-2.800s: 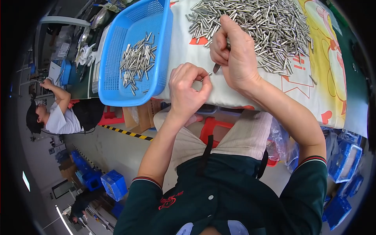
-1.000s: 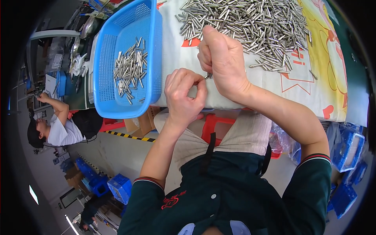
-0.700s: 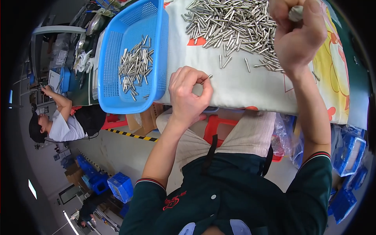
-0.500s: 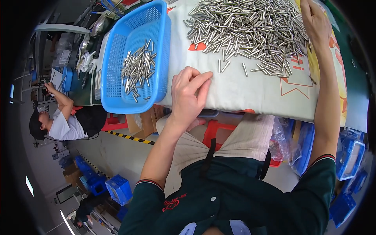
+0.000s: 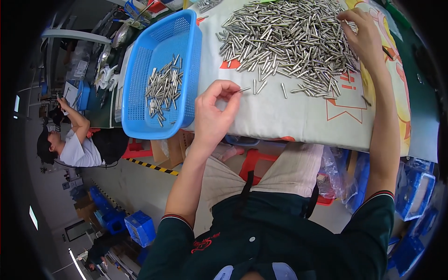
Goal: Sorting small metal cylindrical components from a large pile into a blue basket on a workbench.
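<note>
Head view: we saw the left hand (image 5: 212, 116) just left of the frame's centre, its thumb and forefinger pinched together on one small metal pin (image 5: 244, 89), which stuck out to the right from the fingertips above the cloth. The other fingers curled loosely beneath. The right hand (image 5: 361, 37) lay in the upper right of the frame, fingers spread apart and bent down onto the right edge of the pile of metal pins (image 5: 284, 42); we could not tell whether it gripped any of them. That pile covered the upper centre of the white cloth (image 5: 298, 116), with a few stray pins lying loose at its lower edge, just right of the pinched pin. Nothing stood between the left hand and the pile. Left of the left hand sat the blue basket (image 5: 140, 107), its near rim touching the table edge, with a smaller heap of pins (image 5: 163, 91) inside it near the middle. Along the right edge of the cloth ran a yellow and orange printed pattern (image 5: 378, 88). At the far left of the frame another person in a white shirt (image 5: 74, 144) bent over a separate bench. Blue crates (image 5: 140, 226) stood on the floor at lower left.
</note>
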`<state>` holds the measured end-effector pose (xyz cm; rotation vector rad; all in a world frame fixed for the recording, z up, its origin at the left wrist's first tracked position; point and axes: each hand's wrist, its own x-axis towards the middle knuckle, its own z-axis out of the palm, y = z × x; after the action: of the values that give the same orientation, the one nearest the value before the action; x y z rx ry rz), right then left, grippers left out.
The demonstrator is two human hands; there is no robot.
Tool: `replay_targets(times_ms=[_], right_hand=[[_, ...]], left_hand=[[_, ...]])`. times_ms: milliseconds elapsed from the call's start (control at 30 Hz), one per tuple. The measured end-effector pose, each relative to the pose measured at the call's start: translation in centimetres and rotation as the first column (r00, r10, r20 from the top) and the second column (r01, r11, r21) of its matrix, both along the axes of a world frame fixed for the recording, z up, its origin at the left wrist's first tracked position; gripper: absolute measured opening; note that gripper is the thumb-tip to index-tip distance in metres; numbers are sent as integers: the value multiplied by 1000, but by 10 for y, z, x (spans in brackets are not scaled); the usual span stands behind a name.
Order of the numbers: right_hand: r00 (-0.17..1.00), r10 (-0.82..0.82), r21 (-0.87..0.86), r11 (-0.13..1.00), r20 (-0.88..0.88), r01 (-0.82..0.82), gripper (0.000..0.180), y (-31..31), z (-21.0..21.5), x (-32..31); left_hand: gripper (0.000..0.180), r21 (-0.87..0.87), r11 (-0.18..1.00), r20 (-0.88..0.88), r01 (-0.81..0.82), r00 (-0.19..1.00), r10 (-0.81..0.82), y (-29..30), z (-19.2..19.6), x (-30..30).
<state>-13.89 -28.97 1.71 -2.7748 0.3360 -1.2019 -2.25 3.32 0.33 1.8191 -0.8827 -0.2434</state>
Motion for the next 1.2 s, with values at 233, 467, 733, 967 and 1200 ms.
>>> replay_targets(times_ms=[233, 467, 733, 967, 1200], right_hand=[[773, 479, 23, 856, -416, -517, 12, 119, 13, 2], [768, 539, 20, 823, -346, -568, 9, 134, 1, 10], [714, 585, 50, 786, -385, -616, 7, 137, 4, 28], [658, 569, -57, 734, -492, -677, 7, 143, 11, 20], [668, 587, -83, 720, -457, -689, 7, 143, 4, 23]], left_hand=[[15, 99, 974, 573, 202, 789, -222, -17, 1, 21], [21, 271, 915, 737, 299, 547, -397, -22, -1, 25], [18, 435, 869, 738, 234, 460, -494, -17, 9, 23], [14, 558, 829, 716, 48, 477, -510, -5, 19, 15], [10, 600, 798, 701, -48, 512, -496, -6, 20, 5]])
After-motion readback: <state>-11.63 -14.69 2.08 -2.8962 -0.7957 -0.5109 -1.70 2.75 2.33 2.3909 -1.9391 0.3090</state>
